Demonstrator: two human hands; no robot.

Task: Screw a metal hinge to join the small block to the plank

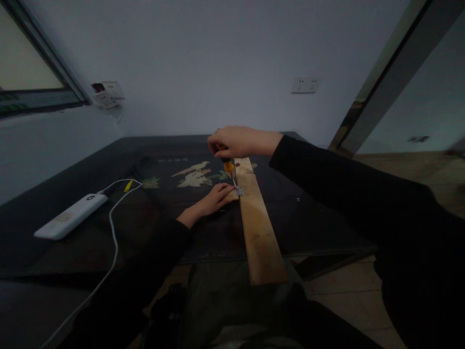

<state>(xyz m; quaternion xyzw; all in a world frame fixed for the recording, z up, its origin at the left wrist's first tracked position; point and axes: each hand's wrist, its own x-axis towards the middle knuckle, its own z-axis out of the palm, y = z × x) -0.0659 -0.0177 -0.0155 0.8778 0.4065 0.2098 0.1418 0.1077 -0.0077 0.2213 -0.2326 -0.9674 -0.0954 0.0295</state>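
Leftmost on the dark table [214, 237] lies one white power bank [70, 218], a long slab with rounded edges, set at a slant. One white cable [112, 223] leaves its far end, loops around and runs down past the table's near edge; one yellow tag [128, 185] hangs on it near the bend. Farther right, one pale bird above pale flowers decorates the glossy tabletop.

Next comes the left hand [214, 198], one of two, palm down, fingers stretched out and close together over a short piece of wood [234, 197]; whether they pinch anything I cannot tell. Its fingertips are just beside one small silvery metal plate [239, 191], which looks speckled, perhaps with holes, and lies at the left edge of the long board. Above that, the right hand [232, 139] is curled around the handle of one screwdriver [229, 167], dark on top and yellow lower down, its thin shaft slanting down to the plate.

Rightmost of these, one long board [259, 232], pale yellow-brown with darker blotches, runs from the table's far part out over its near edge. Beyond, one white outlet panel [304, 85] with two sockets sits on the wall.
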